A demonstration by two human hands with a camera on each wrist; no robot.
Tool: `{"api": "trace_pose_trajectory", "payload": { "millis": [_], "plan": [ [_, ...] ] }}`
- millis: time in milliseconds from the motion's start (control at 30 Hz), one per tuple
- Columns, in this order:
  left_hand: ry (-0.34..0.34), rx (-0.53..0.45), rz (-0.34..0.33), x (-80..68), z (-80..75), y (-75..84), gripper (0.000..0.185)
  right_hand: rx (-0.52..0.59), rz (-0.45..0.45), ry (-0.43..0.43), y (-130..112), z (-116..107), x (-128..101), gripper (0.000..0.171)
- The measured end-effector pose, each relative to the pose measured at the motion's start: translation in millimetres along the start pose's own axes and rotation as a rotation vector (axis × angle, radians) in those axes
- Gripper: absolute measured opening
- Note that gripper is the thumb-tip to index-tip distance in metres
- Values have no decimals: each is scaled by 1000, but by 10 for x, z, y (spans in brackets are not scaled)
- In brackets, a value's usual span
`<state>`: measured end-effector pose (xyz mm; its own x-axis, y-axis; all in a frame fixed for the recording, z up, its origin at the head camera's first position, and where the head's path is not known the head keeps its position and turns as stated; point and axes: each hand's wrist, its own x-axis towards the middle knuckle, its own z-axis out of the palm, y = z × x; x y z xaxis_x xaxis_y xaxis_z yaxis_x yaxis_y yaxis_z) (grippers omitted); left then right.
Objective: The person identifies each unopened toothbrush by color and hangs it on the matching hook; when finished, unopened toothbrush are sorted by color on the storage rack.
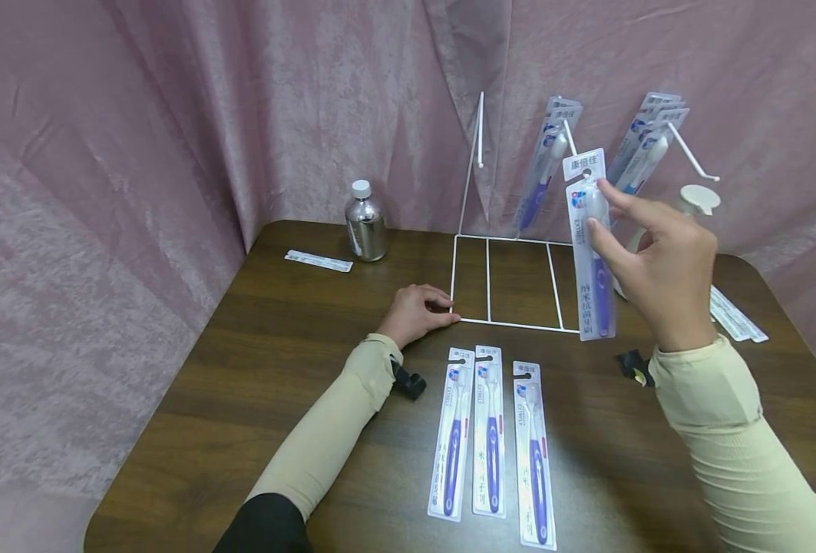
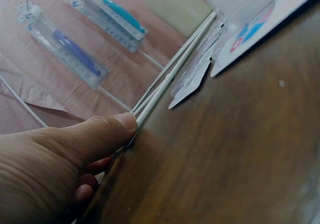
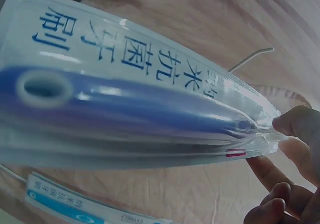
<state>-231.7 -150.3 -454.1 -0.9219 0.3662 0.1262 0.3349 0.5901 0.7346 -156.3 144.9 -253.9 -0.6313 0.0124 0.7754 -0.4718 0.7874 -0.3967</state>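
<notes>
My right hand (image 1: 663,261) pinches one toothbrush pack (image 1: 593,253) upright before the wire rack (image 1: 511,284), whose base my left hand (image 1: 417,311) grips, with three packs (image 1: 492,442) flat on the table (image 1: 256,369).

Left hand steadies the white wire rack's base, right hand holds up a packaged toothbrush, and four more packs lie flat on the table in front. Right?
Not quite: the head view shows three packs lying flat, not four. The left hand, wire rack and held toothbrush pack in the right hand are as stated.

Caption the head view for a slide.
Right hand lifts a packaged toothbrush toward the wire rack while left hand steadies its base.
</notes>
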Motion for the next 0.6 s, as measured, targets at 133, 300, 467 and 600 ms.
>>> {"api": "trace_pose_trajectory", "payload": {
  "millis": [133, 300, 467, 600],
  "plan": [
    [1, 4, -2, -3, -2, 4, 28, 3, 17, -10, 26, 92, 23, 38],
    [10, 1, 5, -9, -9, -6, 28, 11, 60, -25, 98, 273, 78, 38],
    [17, -8, 17, -3, 3, -26, 28, 10, 133, -22, 189, 475, 171, 38],
    [15, 3, 26, 7, 13, -27, 27, 3, 219, -33, 247, 606, 269, 40]
  ]
}}
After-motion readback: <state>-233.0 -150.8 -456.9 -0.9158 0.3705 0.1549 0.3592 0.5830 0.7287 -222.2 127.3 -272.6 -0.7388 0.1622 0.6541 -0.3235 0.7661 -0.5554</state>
